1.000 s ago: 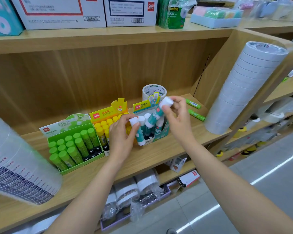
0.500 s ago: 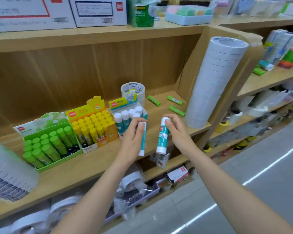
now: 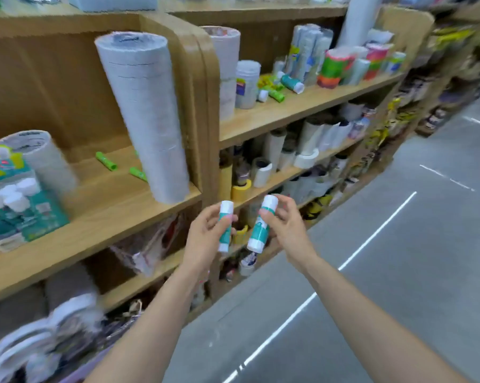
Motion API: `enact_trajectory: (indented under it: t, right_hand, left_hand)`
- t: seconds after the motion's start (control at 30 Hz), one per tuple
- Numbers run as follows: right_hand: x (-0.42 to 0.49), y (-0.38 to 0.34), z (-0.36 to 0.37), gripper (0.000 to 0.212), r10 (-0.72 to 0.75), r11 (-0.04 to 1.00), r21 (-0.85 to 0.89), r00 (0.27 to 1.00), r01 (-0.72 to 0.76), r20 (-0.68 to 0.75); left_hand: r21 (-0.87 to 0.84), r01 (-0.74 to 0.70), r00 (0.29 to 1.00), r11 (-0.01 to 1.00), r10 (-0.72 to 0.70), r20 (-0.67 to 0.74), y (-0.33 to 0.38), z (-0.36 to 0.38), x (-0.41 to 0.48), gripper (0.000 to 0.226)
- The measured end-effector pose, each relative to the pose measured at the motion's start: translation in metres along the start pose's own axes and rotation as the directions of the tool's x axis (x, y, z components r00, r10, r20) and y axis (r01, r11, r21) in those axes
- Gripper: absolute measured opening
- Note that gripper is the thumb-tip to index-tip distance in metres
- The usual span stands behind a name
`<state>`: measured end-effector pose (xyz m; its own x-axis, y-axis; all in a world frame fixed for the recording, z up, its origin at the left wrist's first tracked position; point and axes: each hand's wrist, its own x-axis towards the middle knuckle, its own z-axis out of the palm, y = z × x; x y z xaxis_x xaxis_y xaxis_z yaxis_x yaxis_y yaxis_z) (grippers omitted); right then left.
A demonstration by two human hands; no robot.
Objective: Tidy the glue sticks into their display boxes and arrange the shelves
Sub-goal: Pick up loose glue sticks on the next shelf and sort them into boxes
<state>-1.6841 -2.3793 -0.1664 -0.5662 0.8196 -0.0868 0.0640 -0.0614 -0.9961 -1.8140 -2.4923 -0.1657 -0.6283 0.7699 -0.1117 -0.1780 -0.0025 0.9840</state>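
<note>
Nearest, out past the shelf edge, the left hand (image 3: 205,236) curls its fingers round the left stick (image 3: 225,217) and the right hand (image 3: 285,228) grips the right stick (image 3: 261,230). Both are smooth teal cylinders with white caps, held upright, probably for slotting. Behind, at left, the cardboard box (image 3: 39,214) stands on the wooden shelf (image 3: 117,200). Farther back, green sticks (image 3: 106,161) lie loose beside a tall tape stack (image 3: 147,117).

Left of the left grip (image 3: 205,239), the teal display box (image 3: 25,217) is cut by the edge; the rolls (image 3: 39,335) below it are blurred.
</note>
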Motion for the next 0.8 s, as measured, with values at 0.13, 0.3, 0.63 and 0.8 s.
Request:
enact_trajectory:
  t: [0.13, 0.3, 0.63, 0.8]
  right_hand:
    - [0.024, -0.005, -0.076, 0.026, 0.011, 0.999, 0.045, 0.994, -0.006, -0.113]
    - [0.076, -0.011, -0.135, 0.034, -0.017, 0.999, -0.029, 0.99, 0.014, -0.138]
    - [0.225, -0.066, -0.174, 0.058, -0.07, 0.994, -0.076, 0.996, 0.073, 0.046]
    - [0.296, -0.103, -0.171, 0.054, -0.201, 0.964, -0.164, 0.978, 0.207, 0.051]
  left_hand:
    - [-0.004, 0.044, 0.994, 0.999, -0.044, 0.098, 0.004, 0.079, 0.026, 0.025]
    - [0.081, 0.034, 0.995, 0.996, -0.041, 0.089, 0.007, 0.156, 0.087, 0.014]
    - [0.372, -0.402, 0.893, 0.836, 0.449, -0.044, 0.047, 0.216, 0.213, 0.021]
    - [0.497, -0.423, 0.836, 0.757, 0.538, -0.109, 0.077, 0.221, 0.244, 0.032]
